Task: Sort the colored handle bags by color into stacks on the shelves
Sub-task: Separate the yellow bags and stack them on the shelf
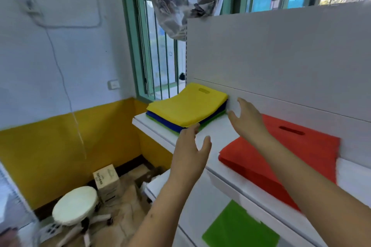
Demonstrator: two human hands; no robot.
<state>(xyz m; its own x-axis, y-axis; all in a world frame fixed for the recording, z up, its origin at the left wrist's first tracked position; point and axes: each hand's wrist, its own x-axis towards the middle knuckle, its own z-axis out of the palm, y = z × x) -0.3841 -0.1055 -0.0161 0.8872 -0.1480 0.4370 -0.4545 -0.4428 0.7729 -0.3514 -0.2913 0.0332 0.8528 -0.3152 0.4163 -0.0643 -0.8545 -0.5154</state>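
Head view: both hands spread wide and holding nothing, left hand (189,150) at the near edge of the mixed stack (186,109), right hand (248,121) at its right side, apparently placed to flank and lift or square it. Mixed stack on the far left of the upper shelf (208,132): yellow bag (188,106) on top, blue and green edges showing beneath, so unsorted yet. Red stack (281,154) to the right on the same shelf, partly covered by the right forearm. Single green bag (239,226) on the lower shelf (176,182), near. Count of bags in each stack impossible to tell; right end of the shelves cut off; everything slightly blurred.
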